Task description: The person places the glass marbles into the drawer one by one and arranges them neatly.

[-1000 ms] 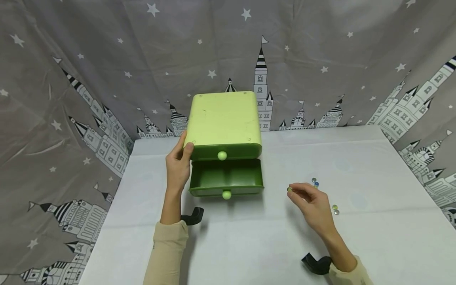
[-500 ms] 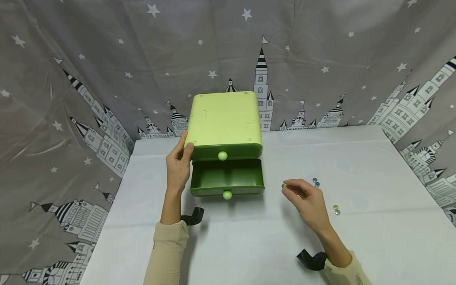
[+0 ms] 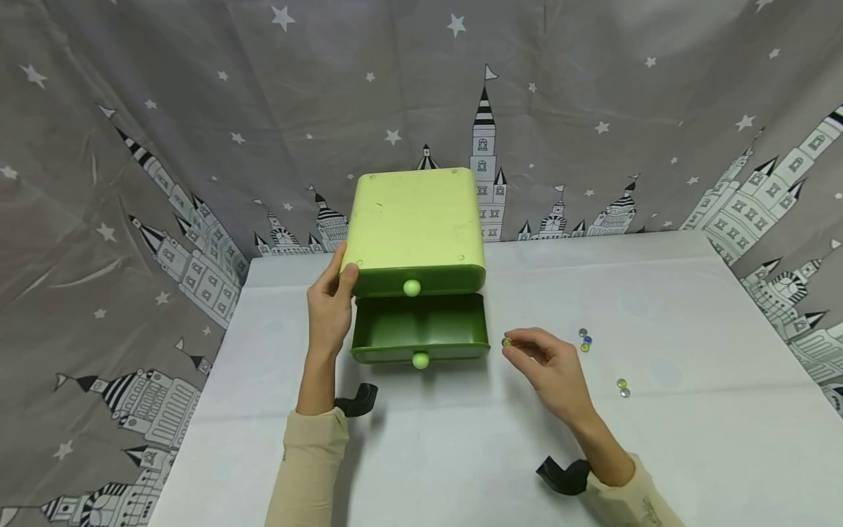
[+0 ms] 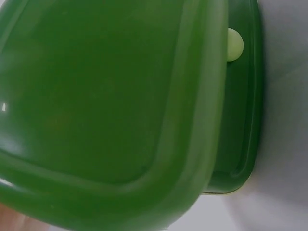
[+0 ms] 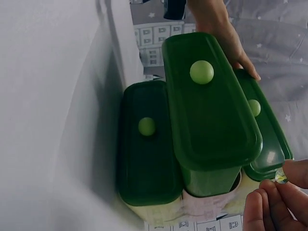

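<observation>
Showing: a person seated at a table (image 3: 691, 454) draped in smooth white cloth, working with both bare hands.
Right hand: the right hand (image 3: 549, 362) pinches a small round glass marble (image 3: 506, 342), greenish and glossy, between thumb and fingertips; the marble is lifted off the cloth, just to the right of the open drawer.
Left hand: the left hand (image 3: 329, 307) grips the front left corner of the drawer box (image 3: 413, 223), thumb on top and fingers curled down its side.
Drawer box: a squat plastic chest with rounded corners, pale lime on its flat matte top, darker green on the drawer fronts; it stands near the table's far edge, left of the middle.
Open drawer: the drawer (image 3: 419, 327) is pulled out toward the person, a shallow dark green tray with smooth walls and a round pale knob (image 3: 419, 360) on its front.
Loose marbles: a few more small glass marbles (image 3: 584, 339) lie on the cloth right of the right hand, and two others (image 3: 622, 387) lie nearer the person.
Backdrop: soft grey fabric (image 3: 165, 110) printed with white stars and castles hangs behind the table.
</observation>
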Motion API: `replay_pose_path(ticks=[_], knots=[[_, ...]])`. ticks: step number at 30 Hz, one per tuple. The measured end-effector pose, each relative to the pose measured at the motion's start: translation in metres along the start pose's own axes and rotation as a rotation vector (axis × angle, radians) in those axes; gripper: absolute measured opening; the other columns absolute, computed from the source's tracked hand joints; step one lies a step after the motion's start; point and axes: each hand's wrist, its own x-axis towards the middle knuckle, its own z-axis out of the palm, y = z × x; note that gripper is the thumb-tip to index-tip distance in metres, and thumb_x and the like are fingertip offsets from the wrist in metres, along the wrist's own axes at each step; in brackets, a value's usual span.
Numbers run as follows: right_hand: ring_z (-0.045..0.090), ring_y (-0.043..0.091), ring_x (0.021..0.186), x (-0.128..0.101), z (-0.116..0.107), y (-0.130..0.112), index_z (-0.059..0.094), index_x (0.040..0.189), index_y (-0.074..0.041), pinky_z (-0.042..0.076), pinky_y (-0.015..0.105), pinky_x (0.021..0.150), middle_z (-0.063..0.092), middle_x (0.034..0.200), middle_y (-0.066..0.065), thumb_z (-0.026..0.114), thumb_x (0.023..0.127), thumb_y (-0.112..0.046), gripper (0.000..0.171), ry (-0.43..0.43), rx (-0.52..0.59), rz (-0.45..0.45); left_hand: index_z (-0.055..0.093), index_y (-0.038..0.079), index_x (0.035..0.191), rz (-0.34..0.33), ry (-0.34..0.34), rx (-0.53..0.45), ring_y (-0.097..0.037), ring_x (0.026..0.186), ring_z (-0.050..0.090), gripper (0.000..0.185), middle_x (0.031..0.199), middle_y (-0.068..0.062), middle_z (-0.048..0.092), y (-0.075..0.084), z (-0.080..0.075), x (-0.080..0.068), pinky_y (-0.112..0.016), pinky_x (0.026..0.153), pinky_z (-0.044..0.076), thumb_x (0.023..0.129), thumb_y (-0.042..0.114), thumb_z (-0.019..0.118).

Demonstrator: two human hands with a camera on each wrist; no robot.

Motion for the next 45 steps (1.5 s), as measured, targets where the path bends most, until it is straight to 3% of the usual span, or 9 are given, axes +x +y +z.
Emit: replay_pose_path(ticks=[21,32,40,45], knots=[[0.065,0.021,0.091,0.014,0.02,-0.01,0.071,0.107,0.006,0.054,0.024,0.082,0.07,0.101,0.012,0.07,0.09,0.002,0.018,-0.053,0.044,-0.013,0.04,0.0,0.148,-0.021,0.01,-0.03,-0.023,0.136,0.043,0.048,0.153,-0.012,0.04,0.0,0.001,0.0,-0.031,0.106,0.041,0.104,0.01,0.052],[0.063,0.016,0.086,0.021,0.032,-0.014,0.071,0.103,0.006,0.053,0.022,0.078,0.069,0.095,0.008,0.071,0.088,0.003,0.015,-0.03,0.04,-0.061,0.039,-0.001,0.148,-0.014,0.009,-0.024,-0.021,0.139,0.039,0.048,0.153,-0.013,0.039,0.0,0.002,0.0,-0.033,0.111,0.035,0.104,0.01,0.051],[0.064,0.022,0.086,0.027,0.039,-0.019,0.071,0.103,0.006,0.053,0.023,0.08,0.069,0.094,0.01,0.07,0.087,0.006,0.016,-0.026,0.062,-0.079,0.038,-0.003,0.148,-0.015,0.005,-0.024,-0.022,0.14,0.037,0.048,0.154,-0.016,0.037,0.0,0.002,0.0,-0.034,0.111,0.035,0.104,0.009,0.051],[0.065,0.023,0.086,0.029,0.043,-0.021,0.071,0.105,0.006,0.055,0.026,0.079,0.069,0.095,0.011,0.069,0.089,0.005,0.016,-0.05,0.079,-0.078,0.039,-0.003,0.148,-0.016,0.013,-0.045,-0.023,0.14,0.037,0.048,0.154,-0.016,0.037,-0.012,0.0,0.004,-0.033,0.111,0.035,0.103,0.009,0.052]])
